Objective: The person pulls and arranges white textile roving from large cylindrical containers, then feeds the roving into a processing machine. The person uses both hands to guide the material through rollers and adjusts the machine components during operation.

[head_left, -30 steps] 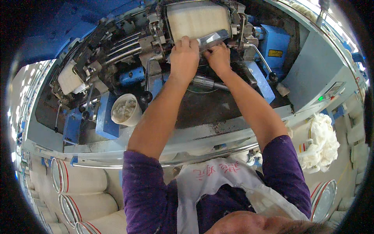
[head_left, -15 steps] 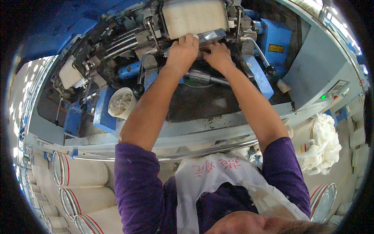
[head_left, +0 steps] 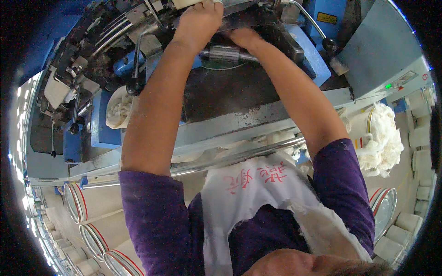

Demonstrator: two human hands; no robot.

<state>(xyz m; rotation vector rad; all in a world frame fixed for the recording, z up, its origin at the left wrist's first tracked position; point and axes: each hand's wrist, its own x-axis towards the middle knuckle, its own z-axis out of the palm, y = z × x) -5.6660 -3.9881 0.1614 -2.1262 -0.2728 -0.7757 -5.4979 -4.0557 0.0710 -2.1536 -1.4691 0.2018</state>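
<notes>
At the top edge of the view, my left hand has its fingers curled over a shiny metal bar on the machine. A strip of the cream fibre sheet shows just past those fingers. My right hand reaches in under a dark metal part, to the right of and lower than my left. Its fingers are hidden there, so their grip does not show. Below both hands lies a ribbed metal roller with a shaft running right.
Black-knobbed levers stand on both sides, one left and one right. A white tub of fibre scraps sits left of my left forearm. A metal rail crosses before my apron. White fibre heaps over a can at right.
The view has shifted, so the machine and both hands sit higher in the picture and the cream sheet is mostly cut off. My hands stay by the same metal bar.
</notes>
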